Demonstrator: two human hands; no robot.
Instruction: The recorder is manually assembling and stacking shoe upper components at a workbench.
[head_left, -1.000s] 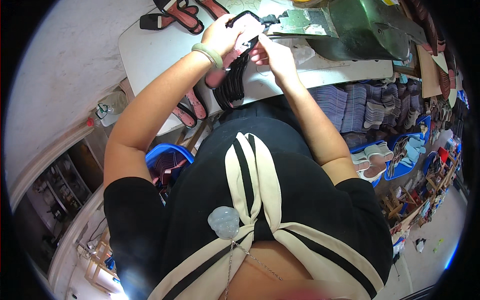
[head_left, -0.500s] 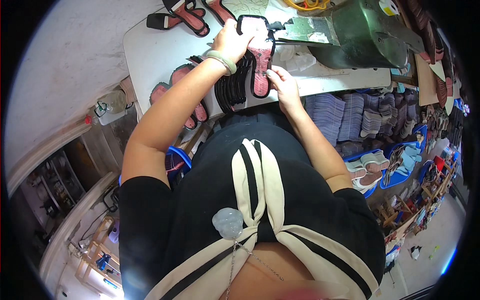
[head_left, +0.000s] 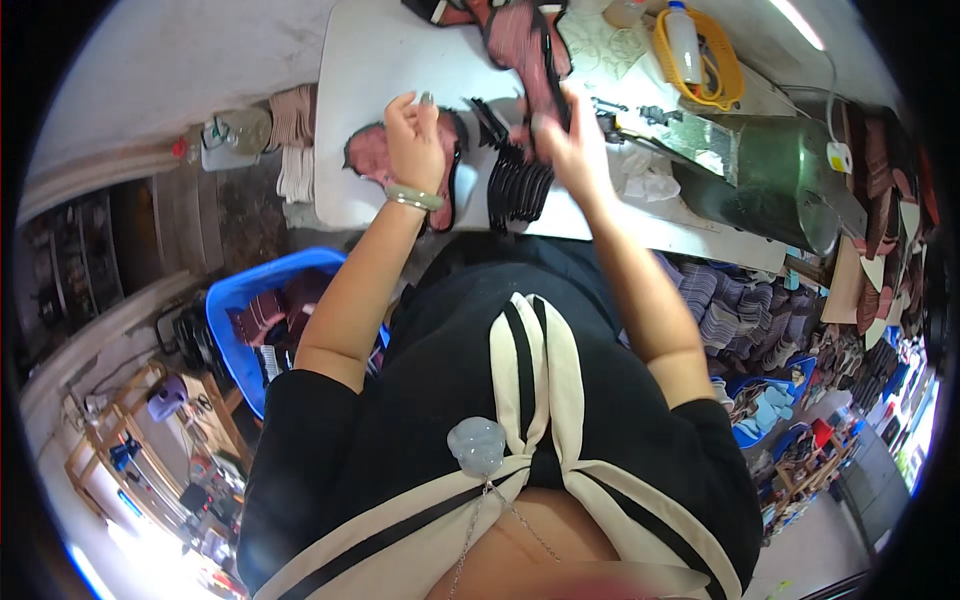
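Note:
My right hand (head_left: 578, 155), smeared by motion, is closed on the near end of a pink shoe sole with black edging (head_left: 525, 60), which points away from me over the white table (head_left: 360, 60). My left hand (head_left: 415, 150) is raised with its fingers apart and holds nothing. Below and beside it lie pink black-edged soles (head_left: 370, 152), partly hidden by the hand. Between my hands, near the table's front edge, sits a stack of black strips (head_left: 520, 190). More pink and black pieces at the far edge are partly covered by the held sole.
A green machine (head_left: 790, 180) stands on the table at right. Behind it is a yellow basket (head_left: 738, 75) with a white bottle (head_left: 682, 45). A blue bin (head_left: 230, 320) of dark red pieces is at my left. Stacked soles (head_left: 725, 310) fill the area below the table at right.
My left hand has let go of the sole and come nearer to me. My right hand now holds the sole alone, away from the machine. The view has shifted left.

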